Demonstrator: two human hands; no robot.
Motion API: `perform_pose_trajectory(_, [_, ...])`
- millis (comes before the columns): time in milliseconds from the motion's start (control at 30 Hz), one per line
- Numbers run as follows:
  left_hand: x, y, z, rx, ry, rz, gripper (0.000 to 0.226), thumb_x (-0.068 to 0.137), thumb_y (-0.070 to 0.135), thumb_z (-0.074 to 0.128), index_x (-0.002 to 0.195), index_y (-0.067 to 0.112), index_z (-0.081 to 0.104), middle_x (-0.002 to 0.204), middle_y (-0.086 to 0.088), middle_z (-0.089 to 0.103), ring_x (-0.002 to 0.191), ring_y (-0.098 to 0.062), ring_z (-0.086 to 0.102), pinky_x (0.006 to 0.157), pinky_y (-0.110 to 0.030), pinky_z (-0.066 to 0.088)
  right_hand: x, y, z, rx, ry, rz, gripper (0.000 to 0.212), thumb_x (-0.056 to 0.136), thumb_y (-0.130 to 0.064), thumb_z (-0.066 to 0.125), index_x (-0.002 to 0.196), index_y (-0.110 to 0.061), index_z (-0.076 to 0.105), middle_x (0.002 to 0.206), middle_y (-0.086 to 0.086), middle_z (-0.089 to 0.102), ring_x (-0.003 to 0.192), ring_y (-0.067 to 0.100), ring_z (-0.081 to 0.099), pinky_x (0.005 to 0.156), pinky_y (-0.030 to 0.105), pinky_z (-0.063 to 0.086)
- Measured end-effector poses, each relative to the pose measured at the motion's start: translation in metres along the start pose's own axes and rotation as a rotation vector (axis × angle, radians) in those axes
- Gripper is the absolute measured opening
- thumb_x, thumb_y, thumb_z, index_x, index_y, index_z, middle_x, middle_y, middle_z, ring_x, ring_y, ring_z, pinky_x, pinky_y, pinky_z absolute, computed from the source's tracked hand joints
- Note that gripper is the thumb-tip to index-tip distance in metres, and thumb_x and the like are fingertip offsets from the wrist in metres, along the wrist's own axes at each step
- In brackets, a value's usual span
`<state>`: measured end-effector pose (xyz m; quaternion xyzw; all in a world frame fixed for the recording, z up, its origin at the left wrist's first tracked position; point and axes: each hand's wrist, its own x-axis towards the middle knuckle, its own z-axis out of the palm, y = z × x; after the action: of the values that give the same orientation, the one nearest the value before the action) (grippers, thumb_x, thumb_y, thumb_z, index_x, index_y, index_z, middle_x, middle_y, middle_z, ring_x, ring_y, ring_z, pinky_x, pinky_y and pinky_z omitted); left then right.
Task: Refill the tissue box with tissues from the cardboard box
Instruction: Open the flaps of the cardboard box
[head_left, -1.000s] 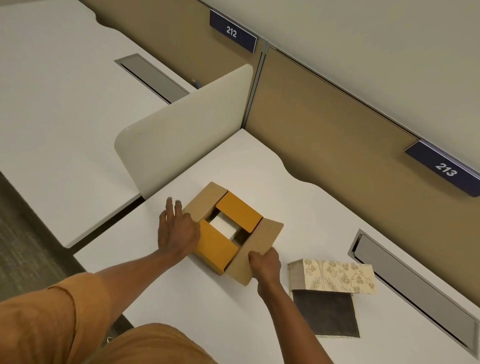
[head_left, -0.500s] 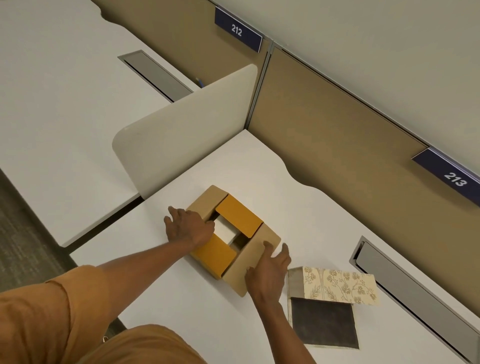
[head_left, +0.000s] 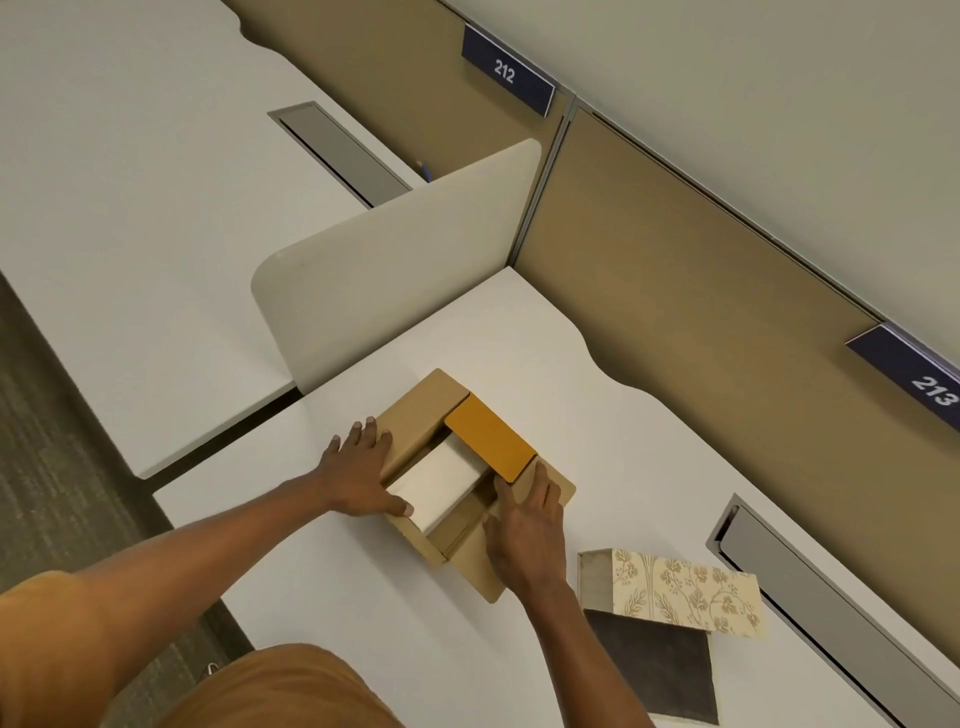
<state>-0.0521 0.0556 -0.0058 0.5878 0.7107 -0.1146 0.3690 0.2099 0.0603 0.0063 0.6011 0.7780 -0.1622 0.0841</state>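
A brown cardboard box (head_left: 422, 406) sits on the white desk (head_left: 613, 441) with its flaps spread. A white stack of tissues (head_left: 439, 478) shows inside it. One orange inner flap (head_left: 489, 442) stands up at the far side. My left hand (head_left: 358, 475) lies flat on the left flap, thumb at the tissue stack's near corner. My right hand (head_left: 527, 530) presses flat on the right flap. The tissue box (head_left: 685, 592), cream with a floral pattern, lies to the right with its dark inside (head_left: 654, 670) open toward me.
A cream divider panel (head_left: 395, 270) stands just behind the cardboard box. A grey cable slot (head_left: 831, 618) runs along the right of the desk. Tan partition walls carry signs 212 (head_left: 506, 73) and 213 (head_left: 930, 389). Another desk (head_left: 130, 208) lies at the left.
The near orange flap has been folded out of sight, so more of the white tissue stack shows. Both hands have slid onto the side flaps and press them flat.
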Motion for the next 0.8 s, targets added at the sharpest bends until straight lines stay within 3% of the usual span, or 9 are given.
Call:
perform_pose_trajectory(200, [-0.002, -0.013, 0.021, 0.195, 0.036, 0.077, 0.144, 0.079, 0.082, 0.07, 0.168, 0.01, -0.018, 0.176, -0.02, -0.025, 0.165, -0.037, -0.021, 0.134, -0.055, -0.006, 0.009, -0.002, -0.02, 0.117, 0.123, 0.029, 0.065, 0.103, -0.035, 0.065, 0.161, -0.017, 0.04, 0.17, 0.016, 0.03, 0.154, 0.036, 0.032, 0.121, 0.046, 0.045])
perform_pose_trajectory(333, [-0.002, -0.009, 0.028, 0.237, 0.081, 0.09, 0.142, 0.081, 0.079, 0.071, 0.167, 0.006, -0.016, 0.177, -0.023, -0.019, 0.166, -0.037, -0.019, 0.134, -0.055, -0.006, 0.028, 0.002, -0.032, 0.19, 0.163, 0.075, 0.077, 0.103, -0.032, 0.065, 0.168, -0.019, 0.025, 0.17, 0.019, 0.027, 0.153, 0.038, 0.03, 0.115, 0.053, 0.049])
perform_pose_trajectory(600, [-0.001, -0.009, 0.033, 0.317, 0.155, 0.093, 0.142, 0.078, 0.08, 0.072, 0.167, 0.002, -0.007, 0.178, -0.028, -0.003, 0.168, -0.04, -0.005, 0.133, -0.059, -0.009, 0.079, 0.013, -0.038, 0.096, 0.122, 0.138, 0.079, 0.108, -0.068, 0.035, 0.172, -0.025, 0.022, 0.18, 0.024, 0.0, 0.168, 0.044, -0.004, 0.131, 0.06, 0.026])
perform_pose_trajectory(800, [0.003, -0.011, 0.039, 0.328, 0.203, 0.104, 0.14, 0.078, 0.08, 0.071, 0.167, 0.002, -0.004, 0.178, -0.027, 0.001, 0.168, -0.039, -0.002, 0.132, -0.062, -0.007, 0.099, 0.016, -0.031, 0.054, -0.01, 0.142, 0.078, 0.107, -0.072, 0.023, 0.169, -0.024, 0.031, 0.182, 0.023, 0.002, 0.169, 0.042, -0.011, 0.135, 0.059, 0.014])
